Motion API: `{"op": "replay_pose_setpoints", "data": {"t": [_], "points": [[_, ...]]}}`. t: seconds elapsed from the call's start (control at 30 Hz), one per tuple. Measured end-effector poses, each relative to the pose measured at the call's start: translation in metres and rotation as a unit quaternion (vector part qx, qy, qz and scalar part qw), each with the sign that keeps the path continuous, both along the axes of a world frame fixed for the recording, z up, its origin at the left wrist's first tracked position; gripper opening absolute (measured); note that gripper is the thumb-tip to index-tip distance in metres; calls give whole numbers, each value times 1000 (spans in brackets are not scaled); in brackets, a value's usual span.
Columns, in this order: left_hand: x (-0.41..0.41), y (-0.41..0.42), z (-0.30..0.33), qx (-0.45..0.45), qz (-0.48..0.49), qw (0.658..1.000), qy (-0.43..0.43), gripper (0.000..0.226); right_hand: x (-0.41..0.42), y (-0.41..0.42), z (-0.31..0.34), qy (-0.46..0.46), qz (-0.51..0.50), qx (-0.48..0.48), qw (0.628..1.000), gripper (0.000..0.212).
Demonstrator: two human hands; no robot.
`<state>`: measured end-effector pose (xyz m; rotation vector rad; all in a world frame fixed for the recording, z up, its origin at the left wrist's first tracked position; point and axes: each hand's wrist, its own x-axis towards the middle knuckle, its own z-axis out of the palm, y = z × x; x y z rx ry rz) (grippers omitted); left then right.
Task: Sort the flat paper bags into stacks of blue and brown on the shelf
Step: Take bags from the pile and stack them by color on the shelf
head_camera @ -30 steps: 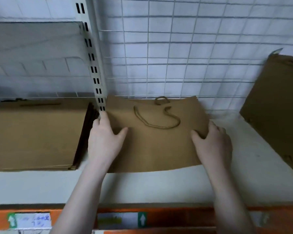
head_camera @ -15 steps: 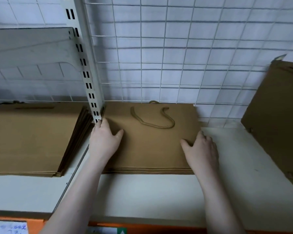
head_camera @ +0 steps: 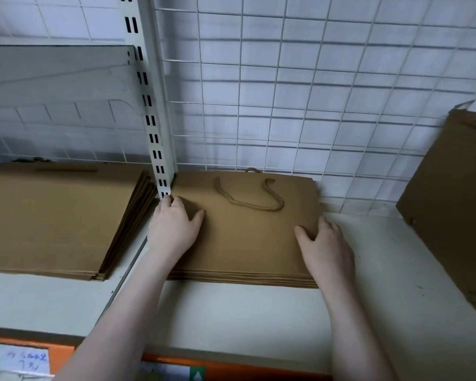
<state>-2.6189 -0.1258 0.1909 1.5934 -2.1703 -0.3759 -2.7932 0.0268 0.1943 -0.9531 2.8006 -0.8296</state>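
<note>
Now flat atop its stack (head_camera: 242, 279), the brown bag (head_camera: 248, 232) lies widthwise between the left hand (head_camera: 173, 229) and right hand (head_camera: 324, 248), both spread open, pressing, gripping nothing.

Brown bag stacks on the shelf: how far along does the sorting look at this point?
Done: a brown stack lies flat left of the upright post. In hand: the left hand and right hand press flat on the middle stack, squaring its sides. Left: the brown bags leaning at the right are not stacked. No blue stack is clearly visible, so that half cannot be judged.
</note>
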Motion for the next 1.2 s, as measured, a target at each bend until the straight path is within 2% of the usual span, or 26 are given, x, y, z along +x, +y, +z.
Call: {"op": "replay_pose_setpoints", "data": {"t": [0.07, 0.23, 0.5, 0.6, 0.8, 0.97, 1.2], "points": [[-1, 3, 1, -8, 7, 1000, -8, 62, 1, -1, -2, 14, -6, 11, 1000, 61], [7, 17, 2, -75, 38, 996, -14, 66, 8, -4, -7, 132, -11, 11, 991, 61], [60, 52, 1, -108, 57, 992, -16, 64, 57, -4, -2, 131, 94, -69, 984, 51], [95, 60, 1, -116, 74, 990, 0, 63, 91, -12, -1, 140, 146, -65, 977, 52], [192, 73, 9, -111, 147, 983, 8, 63, 187, -35, 0, 141, 213, -71, 964, 50], [303, 79, 9, -80, 196, 977, 32, 66, 299, -56, 0, 137, 273, -63, 950, 57], [464, 87, 1, -106, 253, 961, 40, 57, 456, -74, -7, 114, 349, -59, 928, 58]]}}
